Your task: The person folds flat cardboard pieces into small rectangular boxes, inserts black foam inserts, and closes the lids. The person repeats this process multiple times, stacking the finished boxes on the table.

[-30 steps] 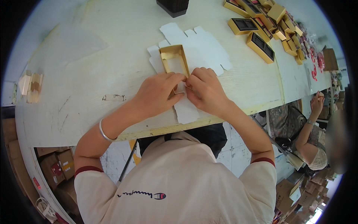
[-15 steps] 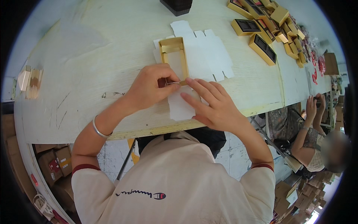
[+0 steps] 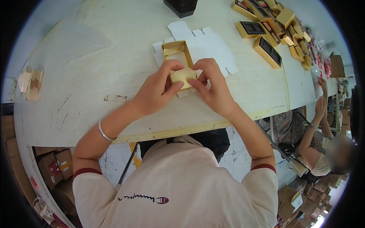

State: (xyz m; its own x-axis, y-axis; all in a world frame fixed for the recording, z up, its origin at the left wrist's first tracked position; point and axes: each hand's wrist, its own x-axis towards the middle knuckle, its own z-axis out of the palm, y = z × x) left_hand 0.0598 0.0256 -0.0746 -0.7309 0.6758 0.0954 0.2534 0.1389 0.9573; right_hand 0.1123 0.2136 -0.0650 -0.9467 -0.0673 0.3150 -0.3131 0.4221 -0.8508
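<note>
Between my hands stands a gold cardboard box (image 3: 185,78), an oblong frame of upright walls with its near end folded over. My left hand (image 3: 161,83) pinches the near left corner, thumb on the end flap and fingers at the inside. At the near right corner my right hand (image 3: 211,85) grips the box the same way, its thumb pressing the flap. Flat white die-cut card sheets (image 3: 203,47) lie under and beyond the box, partly hidden by it and by my hands.
Several gold boxes with black inserts (image 3: 268,51) lie at the far right, some piled up. A black stack of trays (image 3: 181,8) stands at the far edge. Flat gold pieces (image 3: 35,84) are stacked at the left. Another person's hands (image 3: 321,106) show at the right.
My right hand has closed from spread fingers onto the near right corner. The near end flap is now folded over, and the white sheets have shifted slightly.
</note>
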